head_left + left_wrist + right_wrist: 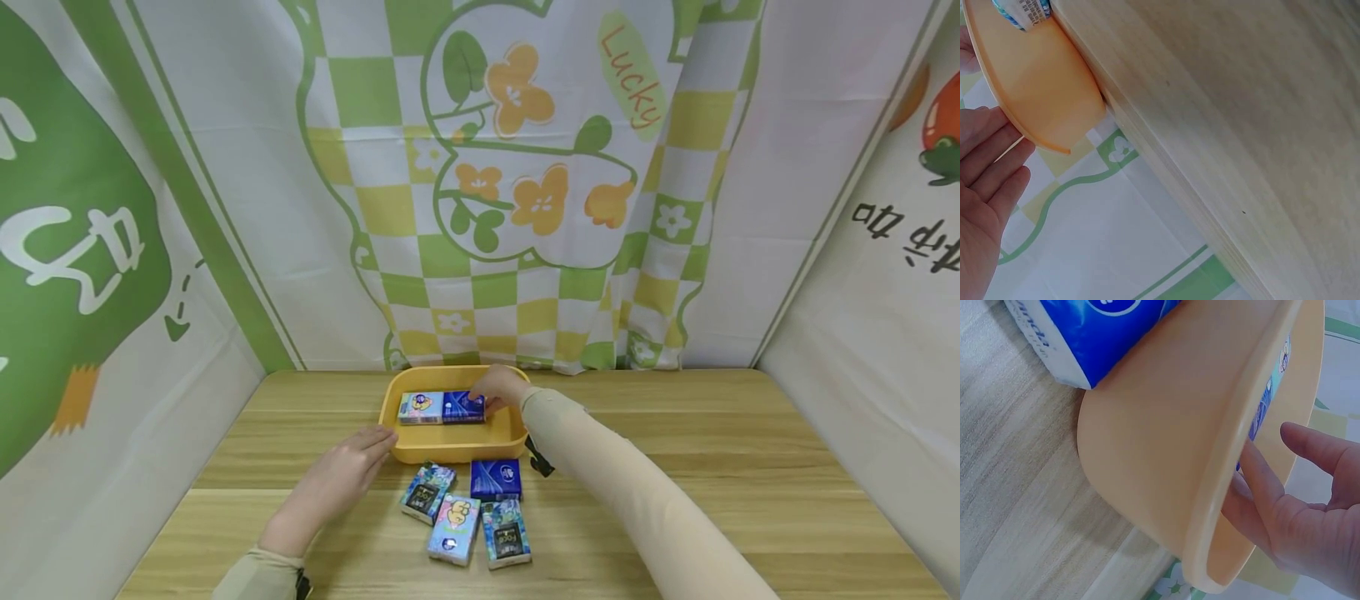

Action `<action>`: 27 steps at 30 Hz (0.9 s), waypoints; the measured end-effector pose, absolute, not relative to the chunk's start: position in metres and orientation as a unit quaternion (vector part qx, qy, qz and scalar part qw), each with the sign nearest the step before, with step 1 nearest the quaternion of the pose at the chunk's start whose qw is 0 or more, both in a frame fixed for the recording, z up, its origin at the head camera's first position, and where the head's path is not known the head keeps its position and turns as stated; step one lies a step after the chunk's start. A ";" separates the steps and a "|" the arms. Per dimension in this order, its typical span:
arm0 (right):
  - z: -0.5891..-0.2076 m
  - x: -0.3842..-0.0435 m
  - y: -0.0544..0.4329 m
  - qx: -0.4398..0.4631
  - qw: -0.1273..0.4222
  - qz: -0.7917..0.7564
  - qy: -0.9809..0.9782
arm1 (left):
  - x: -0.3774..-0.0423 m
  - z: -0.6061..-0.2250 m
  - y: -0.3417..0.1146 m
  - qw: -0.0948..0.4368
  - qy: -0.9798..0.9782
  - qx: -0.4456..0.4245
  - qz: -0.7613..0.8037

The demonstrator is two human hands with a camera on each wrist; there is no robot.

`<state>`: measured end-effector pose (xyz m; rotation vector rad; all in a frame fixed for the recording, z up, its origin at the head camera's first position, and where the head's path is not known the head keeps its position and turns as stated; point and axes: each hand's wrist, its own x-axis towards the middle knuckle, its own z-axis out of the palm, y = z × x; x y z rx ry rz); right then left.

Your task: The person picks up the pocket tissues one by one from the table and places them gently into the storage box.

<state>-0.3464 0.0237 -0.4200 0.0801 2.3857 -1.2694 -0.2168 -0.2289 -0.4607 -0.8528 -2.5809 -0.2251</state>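
Observation:
A yellow plastic basket (450,452) stands at the back of the table. Inside it, a light-blue and pink tissue pack (422,407) lies beside a dark blue tissue pack (459,406). My right hand (501,387) reaches over the basket's right rim, fingers at the right end of the dark blue pack. In the right wrist view the thumb (1313,440) stands away from the pack, and the rim hides part of the fingertips. My left hand (352,462) touches the basket's front left rim with straight fingers (997,147).
In front of the basket lie another dark blue tissue pack (495,480), a pink and blue pack (454,529), and two patterned packs with black labels, one at left (428,492), one at right (506,533). A checkered cloth (495,292) hangs behind the table.

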 end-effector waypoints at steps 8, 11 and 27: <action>-0.423 -0.347 0.024 0.030 0.217 -0.459 0.861 | -0.217 -0.461 -0.229 0.204 -0.927 -0.305 -0.083; -0.423 -0.347 0.024 0.032 0.218 -0.455 0.863 | -0.216 -0.460 -0.228 0.201 -0.928 -0.303 -0.083; -0.416 -0.346 0.020 0.036 0.246 -0.468 0.848 | -0.217 -0.461 -0.229 0.196 -0.928 -0.304 -0.087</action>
